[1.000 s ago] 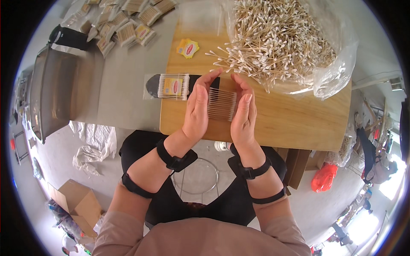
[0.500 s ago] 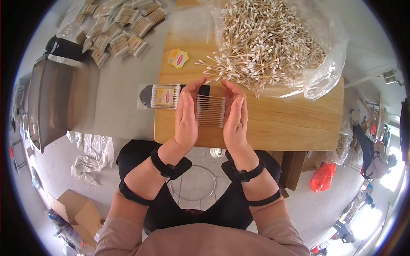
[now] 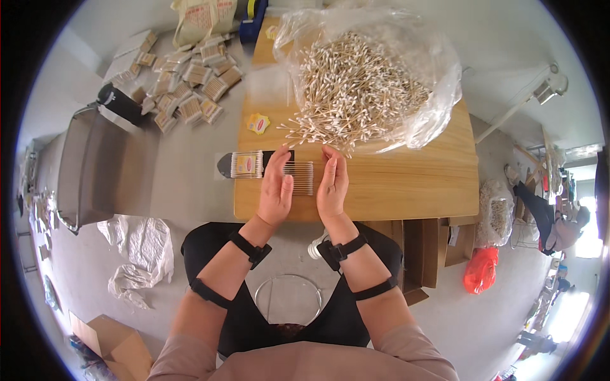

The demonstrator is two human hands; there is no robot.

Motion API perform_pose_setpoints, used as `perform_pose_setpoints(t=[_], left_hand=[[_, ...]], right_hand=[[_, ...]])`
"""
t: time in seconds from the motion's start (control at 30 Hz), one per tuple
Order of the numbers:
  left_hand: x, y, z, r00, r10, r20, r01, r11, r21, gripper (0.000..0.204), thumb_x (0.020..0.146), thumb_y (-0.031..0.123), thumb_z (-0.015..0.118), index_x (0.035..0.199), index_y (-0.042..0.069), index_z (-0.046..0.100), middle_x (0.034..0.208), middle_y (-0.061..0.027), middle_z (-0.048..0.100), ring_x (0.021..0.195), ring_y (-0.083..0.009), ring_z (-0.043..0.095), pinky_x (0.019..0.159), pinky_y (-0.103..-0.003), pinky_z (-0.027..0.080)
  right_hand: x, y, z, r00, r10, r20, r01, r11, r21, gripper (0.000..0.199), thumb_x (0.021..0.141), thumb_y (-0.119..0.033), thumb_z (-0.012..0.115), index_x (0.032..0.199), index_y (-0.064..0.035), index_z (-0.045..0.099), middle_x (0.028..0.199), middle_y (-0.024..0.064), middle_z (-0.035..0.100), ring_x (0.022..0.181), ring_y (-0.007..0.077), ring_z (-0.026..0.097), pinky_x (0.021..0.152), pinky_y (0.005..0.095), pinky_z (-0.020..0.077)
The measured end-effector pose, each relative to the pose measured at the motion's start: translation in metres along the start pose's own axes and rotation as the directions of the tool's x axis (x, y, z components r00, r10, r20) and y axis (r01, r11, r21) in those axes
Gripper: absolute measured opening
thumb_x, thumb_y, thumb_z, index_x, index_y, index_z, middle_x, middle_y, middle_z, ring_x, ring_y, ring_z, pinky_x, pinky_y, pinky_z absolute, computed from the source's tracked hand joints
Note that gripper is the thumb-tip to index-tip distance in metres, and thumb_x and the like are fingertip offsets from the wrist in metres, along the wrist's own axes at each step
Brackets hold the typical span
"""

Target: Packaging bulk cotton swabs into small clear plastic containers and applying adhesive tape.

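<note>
Your left hand and right hand flank a row of cotton swabs on the surface, fingers straight, gripping nothing; contact is unclear. Just left, a labelled pack looks filled; more packs beyond seem done; this row looks unlabelled, and a large loose heap is left.

L hand, R hand, w/ a swab row between 'em on tbl; swab pile sits in clear bag beyond!
</note>
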State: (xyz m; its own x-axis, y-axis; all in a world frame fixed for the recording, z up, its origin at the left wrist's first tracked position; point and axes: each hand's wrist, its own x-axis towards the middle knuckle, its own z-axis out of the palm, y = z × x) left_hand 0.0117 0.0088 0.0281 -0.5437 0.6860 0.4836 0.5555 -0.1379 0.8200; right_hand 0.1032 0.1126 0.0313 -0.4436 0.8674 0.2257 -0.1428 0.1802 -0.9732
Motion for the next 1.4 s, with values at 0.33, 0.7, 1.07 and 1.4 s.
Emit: perform_pose_setpoints(t=[0.33, 0.7, 1.07, 1.4], left_hand=[[-0.016, 0.004, 0.007, 0.986, -0.14, 0.09, 0.045, 0.744, 0.666, 0.054, 0.1, 0.03, 0.047, 0.146, 0.003, 0.04, 0.156, -0.0148, 0.036, 0.148, -0.0315, 0.027, 0.121, -0.048, 0.018], [-0.01, 0.005, 0.013, 0.951, -0.247, 0.188, 0.015, 0.643, 0.766, 0.058, 0.103, 0.037, 0.039, 0.154, 0.01, 0.03, 0.161, -0.0094, 0.029, 0.151, -0.0248, 0.02, 0.123, -0.044, 0.013], [-0.01, 0.0, 0.014, 0.928, -0.302, 0.217, 0.019, 0.622, 0.783, 0.056, 0.104, 0.038, 0.035, 0.153, 0.01, 0.035, 0.161, -0.0072, 0.029, 0.15, -0.0222, 0.021, 0.123, -0.042, 0.015], [-0.011, 0.003, 0.015, 0.932, -0.297, 0.208, 0.034, 0.641, 0.767, 0.055, 0.104, 0.038, 0.036, 0.152, 0.01, 0.037, 0.161, -0.0073, 0.029, 0.149, -0.0229, 0.024, 0.123, -0.042, 0.017]], right_hand=[[-0.013, 0.011, -0.051, 0.98, -0.191, -0.055, 0.132, 0.832, -0.538, 0.014, 0.096, -0.005, 0.055, 0.108, -0.003, 0.061, 0.098, 0.0154, 0.065, 0.09, 0.0342, 0.062, 0.078, 0.0403, 0.0511], [-0.016, 0.0, -0.053, 0.977, -0.173, 0.124, 0.212, 0.759, -0.615, 0.013, 0.075, -0.001, 0.059, 0.068, -0.0085, 0.068, 0.078, 0.008, 0.064, 0.08, 0.0302, 0.062, 0.071, 0.0403, 0.0506], [-0.023, -0.003, -0.041, 0.936, -0.27, 0.227, 0.353, 0.706, -0.614, 0.015, 0.074, -0.003, 0.062, 0.067, -0.0118, 0.072, 0.074, 0.0038, 0.065, 0.076, 0.0269, 0.061, 0.069, 0.0389, 0.0507], [-0.025, -0.004, -0.042, 0.924, -0.273, 0.269, 0.383, 0.67, -0.636, 0.015, 0.072, -0.002, 0.062, 0.067, -0.0119, 0.073, 0.075, 0.0023, 0.065, 0.076, 0.0259, 0.061, 0.069, 0.0383, 0.0506]])
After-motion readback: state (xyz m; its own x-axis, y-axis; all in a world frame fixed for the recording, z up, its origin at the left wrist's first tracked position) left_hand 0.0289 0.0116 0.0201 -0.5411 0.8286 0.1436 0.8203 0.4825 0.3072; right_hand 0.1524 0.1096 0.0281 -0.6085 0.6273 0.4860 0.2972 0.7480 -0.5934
